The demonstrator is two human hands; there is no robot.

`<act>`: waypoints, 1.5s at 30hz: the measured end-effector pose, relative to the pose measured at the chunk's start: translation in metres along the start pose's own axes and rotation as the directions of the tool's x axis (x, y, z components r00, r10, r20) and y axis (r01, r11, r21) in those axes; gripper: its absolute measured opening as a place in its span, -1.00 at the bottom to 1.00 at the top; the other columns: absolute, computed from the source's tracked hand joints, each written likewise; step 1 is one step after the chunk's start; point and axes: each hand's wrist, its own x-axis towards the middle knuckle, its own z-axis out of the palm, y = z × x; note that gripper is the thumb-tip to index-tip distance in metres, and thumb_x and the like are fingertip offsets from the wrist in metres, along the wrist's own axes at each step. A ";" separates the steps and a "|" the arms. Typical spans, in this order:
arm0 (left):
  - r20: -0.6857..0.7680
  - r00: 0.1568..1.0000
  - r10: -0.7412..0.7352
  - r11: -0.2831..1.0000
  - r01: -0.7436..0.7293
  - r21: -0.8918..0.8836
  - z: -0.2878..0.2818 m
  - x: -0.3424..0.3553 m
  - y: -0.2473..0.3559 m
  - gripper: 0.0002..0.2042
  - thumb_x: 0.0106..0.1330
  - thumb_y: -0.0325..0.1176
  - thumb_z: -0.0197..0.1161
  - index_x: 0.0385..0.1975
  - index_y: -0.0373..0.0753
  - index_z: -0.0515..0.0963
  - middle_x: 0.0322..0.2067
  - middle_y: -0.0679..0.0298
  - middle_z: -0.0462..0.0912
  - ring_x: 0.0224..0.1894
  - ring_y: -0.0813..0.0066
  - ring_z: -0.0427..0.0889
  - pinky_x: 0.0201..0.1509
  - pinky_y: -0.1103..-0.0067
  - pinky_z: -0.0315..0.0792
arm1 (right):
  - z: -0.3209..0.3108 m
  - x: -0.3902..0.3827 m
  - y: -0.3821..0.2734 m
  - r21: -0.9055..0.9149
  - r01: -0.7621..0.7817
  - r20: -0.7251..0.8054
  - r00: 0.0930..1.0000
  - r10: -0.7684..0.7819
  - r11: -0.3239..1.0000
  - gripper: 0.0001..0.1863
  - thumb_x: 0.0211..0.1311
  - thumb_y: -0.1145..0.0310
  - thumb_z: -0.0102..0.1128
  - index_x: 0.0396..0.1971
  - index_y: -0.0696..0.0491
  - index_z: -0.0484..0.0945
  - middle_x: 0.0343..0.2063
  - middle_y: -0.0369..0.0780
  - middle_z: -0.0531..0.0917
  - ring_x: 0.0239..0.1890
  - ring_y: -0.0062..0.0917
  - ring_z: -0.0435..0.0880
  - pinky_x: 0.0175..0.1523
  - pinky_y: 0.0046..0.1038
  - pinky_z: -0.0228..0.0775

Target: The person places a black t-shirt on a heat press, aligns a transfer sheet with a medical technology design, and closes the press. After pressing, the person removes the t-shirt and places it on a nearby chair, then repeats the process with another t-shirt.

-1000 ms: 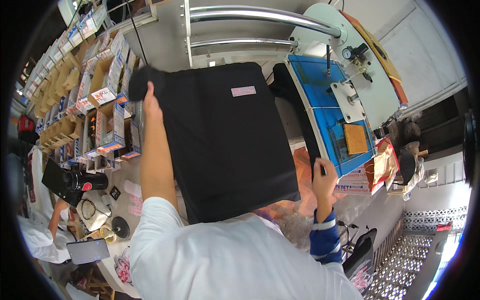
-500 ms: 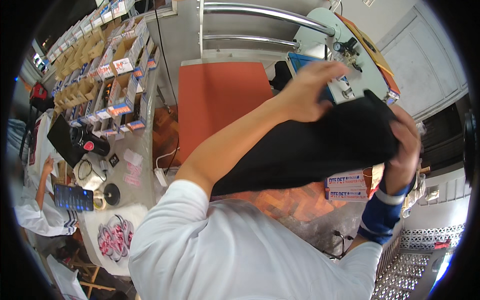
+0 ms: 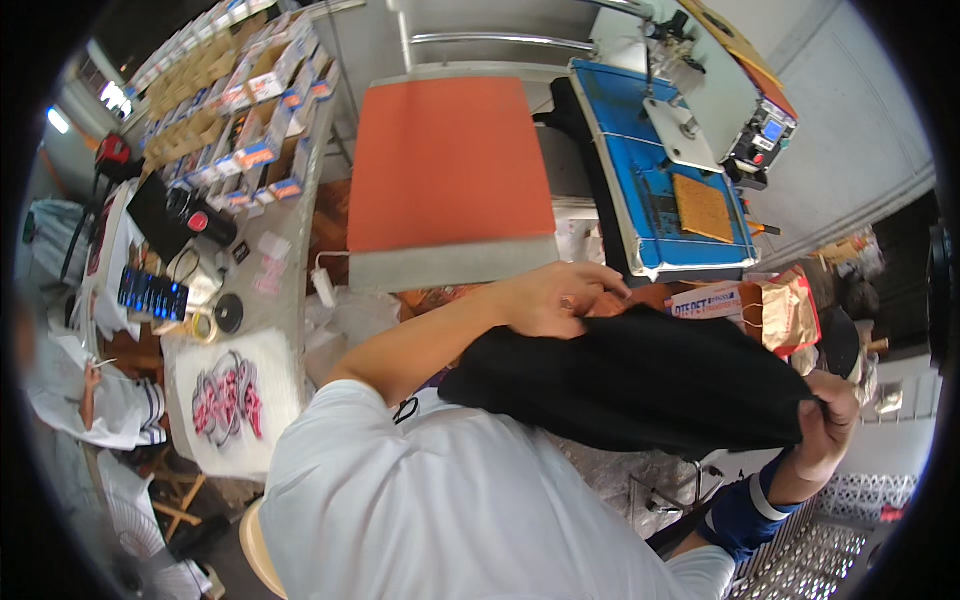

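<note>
Black cloth (image 3: 640, 385) stretches roughly nine to three o'clock before a white-shirted torso (image 3: 450, 480), the right hand (image 3: 828, 425) pinching its three-o'clock end. The left hand (image 3: 562, 302), half-curled, grip unclear, is at its upper edge, cloth toward five. Beyond: orange platen (image 3: 450, 165), eleven o'clock; blue press (image 3: 650, 168), twelve.

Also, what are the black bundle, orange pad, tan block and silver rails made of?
Black bundle: probably matte fabric; it drapes in soft folds.
Orange pad: likely matte rubber or silicone; flat, evenly coloured.
Tan block: perhaps cork or sponge; rough, speckled face, can't tell which.
Silver rails: seemingly polished or chromed metal; bright streaked highlights.
</note>
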 end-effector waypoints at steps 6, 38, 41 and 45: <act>0.191 0.882 -0.431 0.606 0.440 -0.662 0.028 -0.127 0.018 -0.57 0.46 0.00 0.25 -0.24 -0.36 0.58 0.09 0.17 0.63 0.17 0.35 0.51 0.37 0.37 0.28 | 0.080 0.040 0.014 0.147 0.206 0.230 0.944 -0.236 0.968 -0.83 0.11 0.50 0.30 -0.29 0.21 0.69 -0.32 -0.12 0.75 -0.25 -0.35 0.69 -0.04 -0.38 0.46; -0.950 0.276 -0.143 0.403 0.893 0.199 -0.088 -0.294 0.102 -0.91 0.25 -0.49 0.37 -0.33 -0.34 0.62 -0.38 0.06 0.67 -0.32 0.01 0.64 -0.17 0.35 0.49 | 0.308 0.021 0.228 -0.032 -0.543 0.160 0.826 0.541 0.839 -0.85 0.23 0.64 0.26 -0.21 0.17 0.65 -0.45 -0.27 0.67 -0.37 -0.68 0.62 -0.20 -0.61 0.46; -0.965 0.153 -0.214 0.307 0.948 0.083 -0.090 -0.315 0.089 -0.91 0.27 -0.47 0.36 -0.31 -0.35 0.64 -0.34 0.05 0.70 -0.28 0.05 0.66 -0.13 0.36 0.50 | 0.306 0.022 0.247 -0.034 -0.617 0.202 0.766 0.610 0.786 -0.91 0.25 0.62 0.30 -0.26 0.16 0.63 -0.45 -0.36 0.63 -0.36 -0.73 0.55 -0.21 -0.63 0.40; -0.951 0.234 -0.202 0.398 0.907 0.139 -0.124 -0.319 0.105 -0.91 0.31 -0.45 0.33 -0.29 -0.34 0.61 -0.28 0.07 0.71 -0.23 0.17 0.67 -0.08 0.41 0.49 | 0.304 0.062 0.230 -0.013 -0.587 0.267 0.778 0.568 0.810 -0.87 0.22 0.62 0.33 -0.25 0.16 0.63 -0.44 -0.38 0.63 -0.36 -0.71 0.54 -0.22 -0.62 0.39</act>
